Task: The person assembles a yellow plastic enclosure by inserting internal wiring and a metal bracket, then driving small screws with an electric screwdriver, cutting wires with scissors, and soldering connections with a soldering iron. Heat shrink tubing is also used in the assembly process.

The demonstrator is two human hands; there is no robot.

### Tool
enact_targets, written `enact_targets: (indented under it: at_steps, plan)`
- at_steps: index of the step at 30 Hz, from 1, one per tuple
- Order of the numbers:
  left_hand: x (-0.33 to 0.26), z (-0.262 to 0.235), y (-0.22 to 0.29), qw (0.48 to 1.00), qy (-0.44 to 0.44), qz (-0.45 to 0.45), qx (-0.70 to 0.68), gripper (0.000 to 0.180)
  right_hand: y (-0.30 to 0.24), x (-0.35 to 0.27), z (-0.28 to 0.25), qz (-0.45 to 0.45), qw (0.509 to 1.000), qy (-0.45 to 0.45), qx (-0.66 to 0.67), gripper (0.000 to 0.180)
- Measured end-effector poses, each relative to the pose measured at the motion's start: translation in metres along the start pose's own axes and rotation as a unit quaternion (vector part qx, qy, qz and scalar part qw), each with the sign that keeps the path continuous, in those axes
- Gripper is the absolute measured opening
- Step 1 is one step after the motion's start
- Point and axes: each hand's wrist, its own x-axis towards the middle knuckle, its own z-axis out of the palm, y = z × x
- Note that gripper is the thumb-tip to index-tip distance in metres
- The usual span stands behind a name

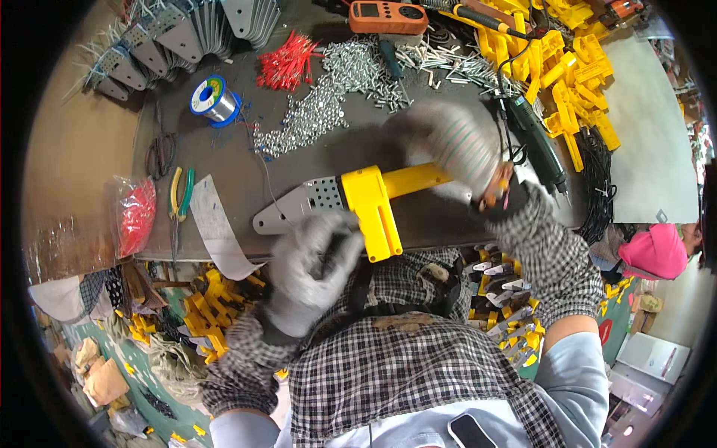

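Note:
A yellow plastic tool housing [371,213] with a yellow handle [415,179] lies at the table's near edge. From its left side sticks a grey metal plate [299,203] with round holes. My left hand [310,269], in a grey glove, has its fingers curled close by the housing's left edge; what they hold is hidden. A thin wire [267,175] runs from the solder spool [216,101] toward that hand. Over the handle's right end is my right hand [463,149], gloved and smeared by motion, its fingers unclear. Beside its wrist shows a small orange-brown piece [496,187].
Loose metal fasteners [306,112], red sleeves [286,61] and an orange meter [388,16] occupy the far side. A green-black electric screwdriver [534,138] and yellow housings [571,89] are right. Pliers [179,196], scissors [159,155] and a paper strip [216,224] lie left.

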Motion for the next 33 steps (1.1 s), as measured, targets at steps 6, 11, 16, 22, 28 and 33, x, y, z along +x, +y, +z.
enact_targets:
  at_steps: [6,11,16,22,28,33]
  plan:
    - [0.138,0.020,-0.015,0.968,-0.151,0.096,0.176,0.017,0.050,0.046,-0.044,-0.004,0.875,-0.031,-0.483,0.021]
    - [0.188,0.090,-0.042,0.866,-0.128,0.257,0.411,0.007,0.027,0.057,-0.037,0.025,0.837,-0.105,-0.536,0.015]
    - [0.183,0.108,-0.031,0.752,-0.163,0.343,0.538,0.010,0.024,0.017,-0.052,0.001,0.957,0.184,-0.222,0.016]
    - [0.181,0.102,-0.030,0.716,-0.167,0.404,0.545,0.015,-0.056,-0.099,0.003,0.349,0.778,0.235,0.466,0.009]
    - [0.193,0.094,-0.045,0.730,-0.200,0.455,0.470,0.010,-0.063,-0.093,0.034,0.335,0.718,0.332,0.512,0.012]
    - [0.177,0.082,-0.018,0.904,-0.370,0.217,-0.013,0.013,-0.061,-0.085,0.040,0.368,0.718,0.368,0.463,0.014]
